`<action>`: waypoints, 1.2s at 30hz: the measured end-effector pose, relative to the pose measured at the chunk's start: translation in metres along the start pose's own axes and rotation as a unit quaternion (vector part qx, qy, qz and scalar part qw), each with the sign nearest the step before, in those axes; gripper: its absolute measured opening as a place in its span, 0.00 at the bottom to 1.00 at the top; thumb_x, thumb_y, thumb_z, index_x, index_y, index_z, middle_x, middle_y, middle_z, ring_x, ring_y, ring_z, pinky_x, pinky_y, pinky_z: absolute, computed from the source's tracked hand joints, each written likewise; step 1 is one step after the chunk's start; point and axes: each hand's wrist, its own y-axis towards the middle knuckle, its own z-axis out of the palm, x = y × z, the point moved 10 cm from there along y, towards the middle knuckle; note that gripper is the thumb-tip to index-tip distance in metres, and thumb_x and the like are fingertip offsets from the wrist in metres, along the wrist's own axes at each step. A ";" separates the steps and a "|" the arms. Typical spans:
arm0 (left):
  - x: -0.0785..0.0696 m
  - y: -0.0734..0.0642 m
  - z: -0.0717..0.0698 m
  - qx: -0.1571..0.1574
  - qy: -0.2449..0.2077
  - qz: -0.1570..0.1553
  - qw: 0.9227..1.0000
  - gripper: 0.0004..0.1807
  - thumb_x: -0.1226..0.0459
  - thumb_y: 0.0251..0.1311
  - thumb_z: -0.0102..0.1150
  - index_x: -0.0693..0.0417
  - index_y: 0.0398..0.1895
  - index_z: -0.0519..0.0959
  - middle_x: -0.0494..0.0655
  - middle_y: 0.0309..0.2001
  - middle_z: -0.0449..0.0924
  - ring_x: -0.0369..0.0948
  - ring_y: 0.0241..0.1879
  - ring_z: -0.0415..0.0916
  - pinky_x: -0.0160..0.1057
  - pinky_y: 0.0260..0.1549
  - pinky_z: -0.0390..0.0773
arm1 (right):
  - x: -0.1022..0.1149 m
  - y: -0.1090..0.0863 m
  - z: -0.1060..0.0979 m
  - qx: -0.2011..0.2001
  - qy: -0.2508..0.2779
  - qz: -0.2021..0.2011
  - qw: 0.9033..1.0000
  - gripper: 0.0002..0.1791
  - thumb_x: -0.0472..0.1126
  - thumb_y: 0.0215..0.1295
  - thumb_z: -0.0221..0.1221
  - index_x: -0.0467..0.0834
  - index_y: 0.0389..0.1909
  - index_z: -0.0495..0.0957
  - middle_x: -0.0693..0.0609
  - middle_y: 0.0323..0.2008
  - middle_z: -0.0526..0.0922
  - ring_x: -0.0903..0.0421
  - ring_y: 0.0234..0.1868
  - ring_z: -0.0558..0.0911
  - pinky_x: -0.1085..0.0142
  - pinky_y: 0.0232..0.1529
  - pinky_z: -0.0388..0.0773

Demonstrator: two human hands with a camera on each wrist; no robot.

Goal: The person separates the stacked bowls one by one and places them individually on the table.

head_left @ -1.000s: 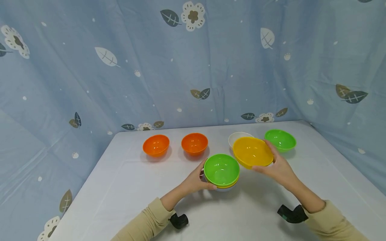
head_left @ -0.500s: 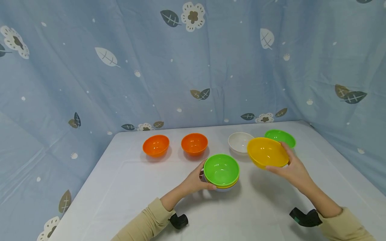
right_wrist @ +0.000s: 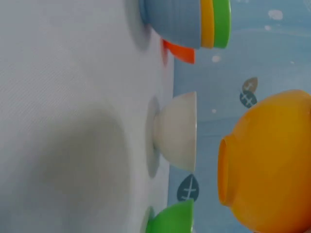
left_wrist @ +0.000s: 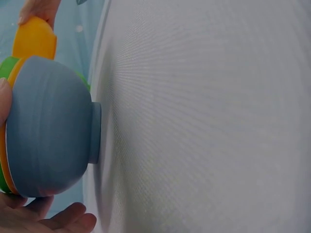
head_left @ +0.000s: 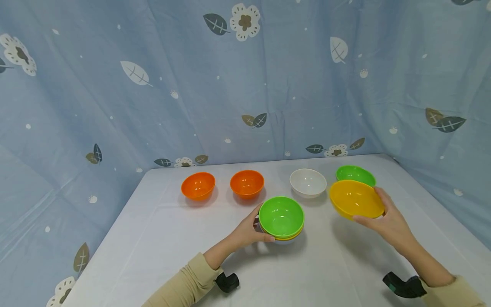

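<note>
My left hand holds the side of a nested stack of bowls, thumb at the near rim. A green bowl sits on top, a yellow one beneath it and a blue-grey bowl at the bottom. The stack's foot appears to stand on the table. Further right, my right hand grips a yellow bowl by its right side, thumb at the near rim. That bowl hangs above the table, tilted slightly, its foot clear of the cloth in the right wrist view. It partly covers another green bowl behind it.
Along the back of the white-covered table stand two orange bowls at left and a white bowl right of the middle. A blue patterned curtain hangs behind and at both sides.
My right hand has carried the yellow bowl to the right and slightly nearer, uncovering the white bowl and now overlapping the far green one. The left hand and its stack have stayed put.
</note>
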 end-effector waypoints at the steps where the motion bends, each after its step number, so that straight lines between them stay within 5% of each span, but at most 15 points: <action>1: -0.001 0.000 0.000 0.001 -0.003 0.003 1.000 0.51 0.59 0.41 0.72 0.43 0.69 0.52 0.45 0.65 0.62 0.48 0.59 0.63 0.47 0.55 0.66 | -0.002 -0.001 -0.001 -0.002 -0.003 0.002 1.000 0.56 0.49 0.56 0.62 0.35 0.70 0.32 0.28 0.68 0.39 0.29 0.60 0.52 0.32 0.53 0.55; 11: -0.002 0.000 0.001 0.001 0.008 0.000 1.000 0.51 0.59 0.42 0.72 0.44 0.70 0.52 0.46 0.66 0.60 0.49 0.60 0.61 0.49 0.56 0.66 | -0.025 -0.004 -0.012 -0.004 -0.011 0.018 1.000 0.55 0.49 0.57 0.61 0.35 0.70 0.33 0.27 0.67 0.38 0.29 0.59 0.51 0.31 0.53 0.52; 18: -0.003 -0.001 0.000 -0.001 0.024 0.025 0.999 0.51 0.54 0.42 0.71 0.45 0.70 0.52 0.47 0.65 0.61 0.49 0.59 0.62 0.49 0.54 0.67 | -0.036 -0.006 -0.017 -0.006 -0.014 0.021 1.000 0.55 0.50 0.57 0.61 0.34 0.69 0.31 0.26 0.67 0.37 0.29 0.59 0.50 0.31 0.55 0.49; 36: 0.001 0.000 0.000 -0.002 0.009 -0.012 1.000 0.51 0.61 0.42 0.72 0.44 0.70 0.52 0.47 0.66 0.60 0.49 0.60 0.62 0.49 0.56 0.66 | -0.060 -0.010 -0.020 0.006 -0.018 0.031 0.999 0.55 0.49 0.57 0.61 0.31 0.68 0.31 0.24 0.65 0.38 0.28 0.57 0.51 0.31 0.52 0.50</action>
